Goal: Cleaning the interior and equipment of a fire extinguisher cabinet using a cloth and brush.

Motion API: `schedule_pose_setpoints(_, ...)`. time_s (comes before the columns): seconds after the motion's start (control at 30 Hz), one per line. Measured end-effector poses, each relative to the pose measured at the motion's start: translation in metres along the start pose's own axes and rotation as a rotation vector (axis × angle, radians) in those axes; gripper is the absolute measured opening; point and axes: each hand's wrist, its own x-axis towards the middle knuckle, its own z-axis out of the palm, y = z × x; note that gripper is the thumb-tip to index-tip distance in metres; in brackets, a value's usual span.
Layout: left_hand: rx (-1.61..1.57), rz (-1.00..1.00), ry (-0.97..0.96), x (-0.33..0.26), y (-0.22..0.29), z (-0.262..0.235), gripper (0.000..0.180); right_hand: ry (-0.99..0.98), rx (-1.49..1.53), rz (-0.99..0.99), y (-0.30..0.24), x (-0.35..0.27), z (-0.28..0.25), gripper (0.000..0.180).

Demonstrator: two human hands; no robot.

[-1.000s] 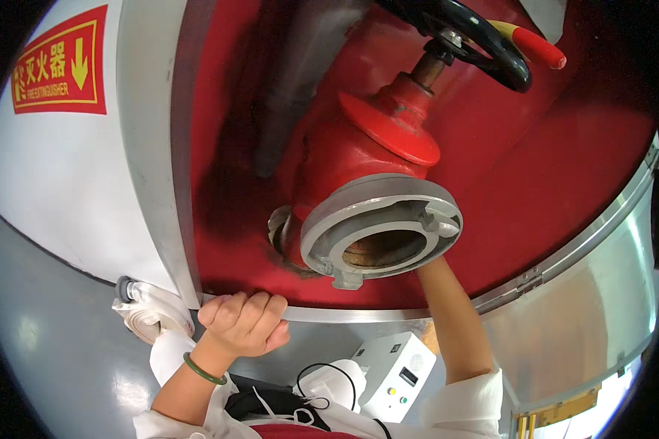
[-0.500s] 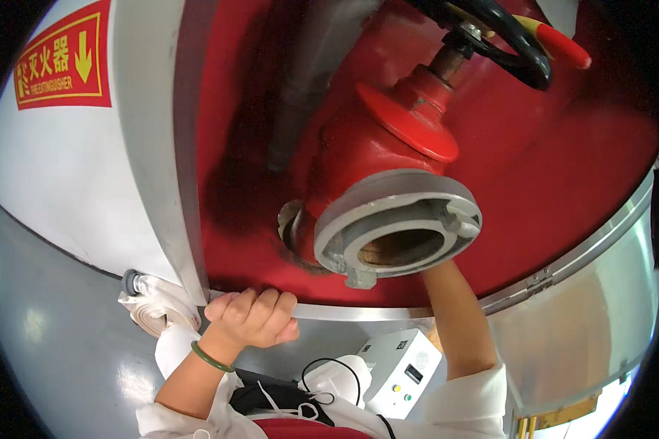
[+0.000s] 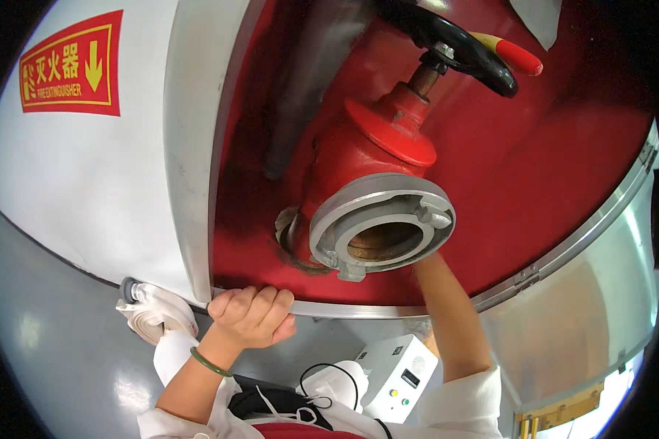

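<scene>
A red hydrant valve (image 3: 377,139) stands inside a red-walled cabinet, its black handwheel (image 3: 483,66) at the top. Its grey metal hose coupling (image 3: 329,238) faces me, the round mouth uncovered. Closed into a fist, my left hand (image 3: 252,314) rests at the cabinet's lower metal edge (image 3: 344,309), left of the coupling. Whatever its curled fingers hold, if anything, is hidden. My right forearm (image 3: 454,322) reaches up behind the coupling, which hides that hand and its fingers. A green bangle (image 3: 211,364) circles my left wrist.
A rolled white hose (image 3: 157,311) with a dark end fitting lies on the grey floor at left. Below the cabinet stands a white box with buttons (image 3: 399,373) beside a black cable. The cabinet's hinged door (image 3: 571,322) hangs at right; a red-and-yellow item pokes out behind the handwheel.
The view has shifted slightly, so the valve and handwheel sit farther left in the picture. My left fist stays at the cabinet edge; my right forearm stays behind the coupling.
</scene>
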Motion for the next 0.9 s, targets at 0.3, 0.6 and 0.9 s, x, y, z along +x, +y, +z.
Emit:
schedule_pose_setpoints(0.3, 0.046, 0.015, -0.014, -0.004, -0.005, -0.003, 0.023, -0.075, -0.500, 0.564, -0.028, -0.030, -0.069, 0.023)
schedule_pose_setpoints(0.6, 0.043, 0.008, 0.004, 0.001, -0.002, 0.001, 0.024, 0.226, -0.862, 0.930, 0.051, -0.075, -0.035, 0.028)
schedule_pose_setpoints(0.9, 0.038, 0.030, -0.002, 0.000, -0.005, -0.001, 0.025, 0.032, -0.891, 0.811, -0.006, -0.067, -0.053, 0.016)
